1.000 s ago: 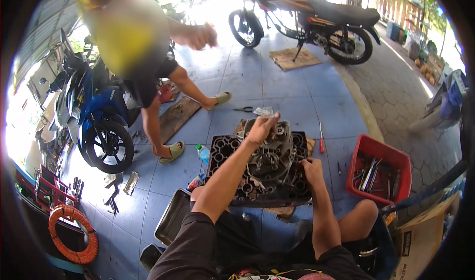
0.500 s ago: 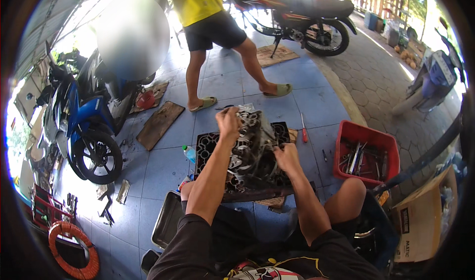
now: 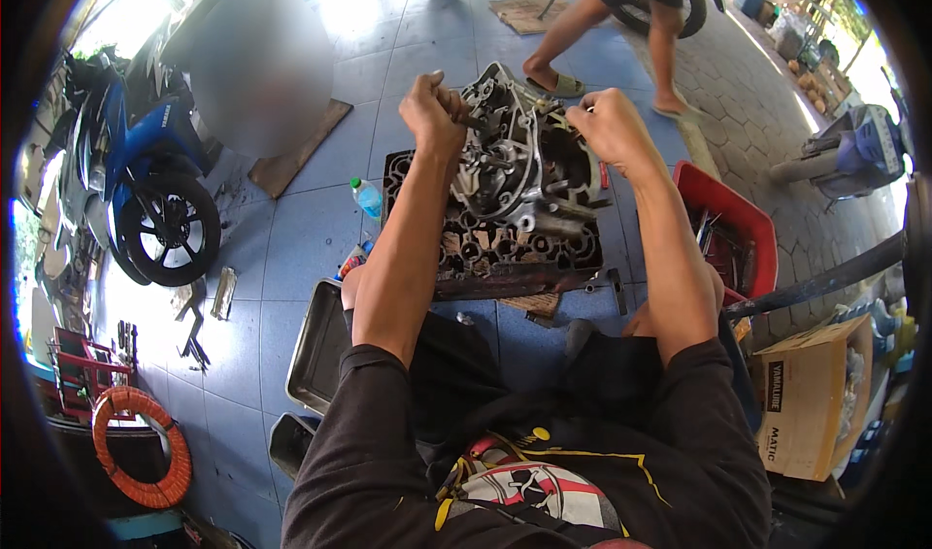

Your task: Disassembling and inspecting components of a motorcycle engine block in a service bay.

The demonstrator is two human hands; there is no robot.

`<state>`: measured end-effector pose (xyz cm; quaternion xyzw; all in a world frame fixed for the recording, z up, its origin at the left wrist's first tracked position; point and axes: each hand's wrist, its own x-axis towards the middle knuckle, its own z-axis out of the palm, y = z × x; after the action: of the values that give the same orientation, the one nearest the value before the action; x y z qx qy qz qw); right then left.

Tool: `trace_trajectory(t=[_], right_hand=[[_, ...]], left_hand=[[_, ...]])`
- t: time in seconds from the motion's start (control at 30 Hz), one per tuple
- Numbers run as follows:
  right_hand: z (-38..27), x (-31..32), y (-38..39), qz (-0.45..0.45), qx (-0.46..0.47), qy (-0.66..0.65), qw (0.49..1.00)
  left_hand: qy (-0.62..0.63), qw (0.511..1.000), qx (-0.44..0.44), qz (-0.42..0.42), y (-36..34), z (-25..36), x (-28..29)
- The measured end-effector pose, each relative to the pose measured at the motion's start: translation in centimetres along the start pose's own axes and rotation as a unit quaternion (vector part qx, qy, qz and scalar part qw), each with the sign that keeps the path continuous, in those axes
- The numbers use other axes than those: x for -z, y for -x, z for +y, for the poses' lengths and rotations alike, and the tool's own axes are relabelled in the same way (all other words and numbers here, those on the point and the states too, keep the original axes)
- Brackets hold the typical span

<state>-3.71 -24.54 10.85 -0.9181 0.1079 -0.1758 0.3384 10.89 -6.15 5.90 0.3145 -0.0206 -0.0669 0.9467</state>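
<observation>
A grey metal motorcycle engine case (image 3: pixel 524 161), its inner housings and gears facing me, is tilted above a dark stand with a pattern of rings (image 3: pixel 519 248). My left hand (image 3: pixel 432 117) is closed at the case's upper left edge, fingers curled around a projecting part. At the right edge my right hand (image 3: pixel 612 132) is closed too, its thumb and fingers pinching the rim. Both forearms reach forward over the stand. Whether the lower edge of the case touches the stand, I cannot tell.
Left of the stand are a small bottle with a green cap (image 3: pixel 367 199) and a metal tray (image 3: pixel 318 355). A red bin of tools (image 3: pixel 743 219) sits to the right, near a cardboard box (image 3: pixel 811 399). A blue motorcycle (image 3: pixel 160 175) stands left. A person's leg (image 3: pixel 573 39) is just beyond the case.
The engine case has been raised and turned, so its open inner side shows. Both hands have moved up with it. The other person has walked to the right, and the view has tilted down.
</observation>
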Motion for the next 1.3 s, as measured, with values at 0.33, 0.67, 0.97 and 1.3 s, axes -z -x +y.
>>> trace_trajectory(t=[0.33, 0.67, 0.97, 1.3], right_hand=[[1.4, -4.1, 9.2, -0.053, -0.002, 0.128, 0.990], [0.2, -9.5, 16.4, 0.028, 0.080, 0.121, 0.989], [2.2, -8.4, 23.3, 0.067, 0.027, -0.040, 0.997], [3.8, -10.1, 25.0, 0.108, 0.066, 0.074, 0.989]], left_hand=[[-0.008, 0.989, 0.138, 0.060, 5.9, -4.0, 9.5], [-0.038, 0.990, 0.052, 0.126, 9.7, -4.3, 15.5], [-0.440, 0.889, 0.116, -0.043, 21.3, -3.4, 15.9], [-0.444, 0.881, 0.147, -0.071, 20.3, -4.7, 16.4]])
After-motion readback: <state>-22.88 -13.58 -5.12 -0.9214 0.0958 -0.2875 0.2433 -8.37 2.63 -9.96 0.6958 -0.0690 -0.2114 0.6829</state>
